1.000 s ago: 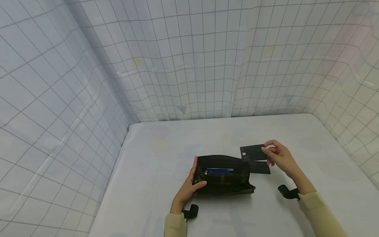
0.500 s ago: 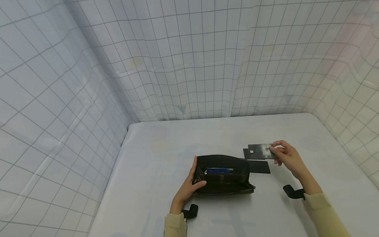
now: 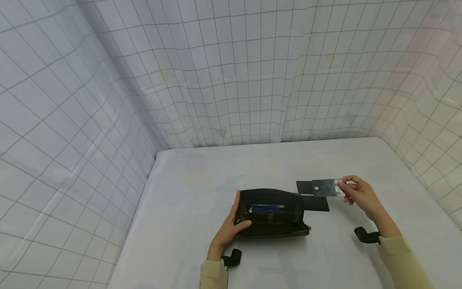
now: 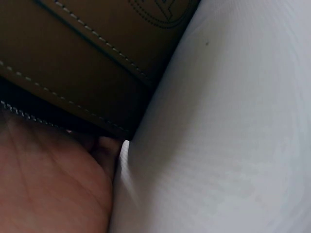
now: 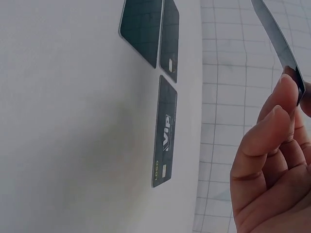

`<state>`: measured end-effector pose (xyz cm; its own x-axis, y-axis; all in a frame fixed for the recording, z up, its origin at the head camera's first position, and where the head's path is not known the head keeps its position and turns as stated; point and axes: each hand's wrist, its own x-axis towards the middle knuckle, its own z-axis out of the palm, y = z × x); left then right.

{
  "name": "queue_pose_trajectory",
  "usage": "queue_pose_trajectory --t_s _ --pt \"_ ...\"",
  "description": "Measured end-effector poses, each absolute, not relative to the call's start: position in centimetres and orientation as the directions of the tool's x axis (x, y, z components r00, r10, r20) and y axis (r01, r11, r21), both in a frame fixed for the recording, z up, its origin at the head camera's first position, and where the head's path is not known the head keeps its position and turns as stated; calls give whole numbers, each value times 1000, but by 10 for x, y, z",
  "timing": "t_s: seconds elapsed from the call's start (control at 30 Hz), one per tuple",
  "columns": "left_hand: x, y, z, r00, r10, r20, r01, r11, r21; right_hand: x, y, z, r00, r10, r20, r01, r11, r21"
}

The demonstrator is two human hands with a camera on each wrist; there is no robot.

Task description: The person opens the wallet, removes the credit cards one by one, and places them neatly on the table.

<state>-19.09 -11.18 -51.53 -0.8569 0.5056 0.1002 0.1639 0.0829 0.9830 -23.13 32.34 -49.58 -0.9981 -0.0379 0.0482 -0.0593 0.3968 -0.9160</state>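
Note:
A dark zip-around wallet (image 3: 272, 230) stands unzipped and spread on the white table, with a blue card (image 3: 265, 208) in its inner pocket. My left hand (image 3: 230, 229) grips its left end, thumb over the front edge. Brown stitched leather (image 4: 87, 63) and zip teeth show beside that palm in the left wrist view. Between thumb and fingers, my right hand (image 3: 361, 193) pinches a shiny dark card (image 3: 327, 188) above the table. Below it lie flat black cards, a left one (image 3: 304, 187) and a nearer one (image 3: 318, 204). A card marked VIP (image 5: 165, 131) shows in the right wrist view.
The table (image 3: 195, 192) is covered in white cloth. White grid-patterned curtains (image 3: 231, 80) hang at its back and both sides. A black wrist mount (image 3: 232, 257) sits on the left wrist, another mount (image 3: 367, 235) on the right.
My right hand has drawn the pinched card to the right, uncovering a black card on the table. My left hand and the wallet have stayed in place.

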Motion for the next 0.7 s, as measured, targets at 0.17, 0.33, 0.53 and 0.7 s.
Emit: queue_pose_trajectory --t_s 0.17,0.33,0.53,0.7 --pt "-191 -112 -515 -859 503 96 160 85 983 -231 330 -502 -999 -28 17 -27 415 -909" --pt "-191 -112 -515 -861 500 92 155 86 984 -230 335 -506 -1000 -10 -17 11 426 -905" --pt "-191 -112 -517 -864 496 88 144 75 987 -226 339 -508 -999 0 -39 35 434 -900" --pt "-191 -112 -518 -866 494 78 134 79 988 -225 344 -512 -999 8 -53 51 437 -898"
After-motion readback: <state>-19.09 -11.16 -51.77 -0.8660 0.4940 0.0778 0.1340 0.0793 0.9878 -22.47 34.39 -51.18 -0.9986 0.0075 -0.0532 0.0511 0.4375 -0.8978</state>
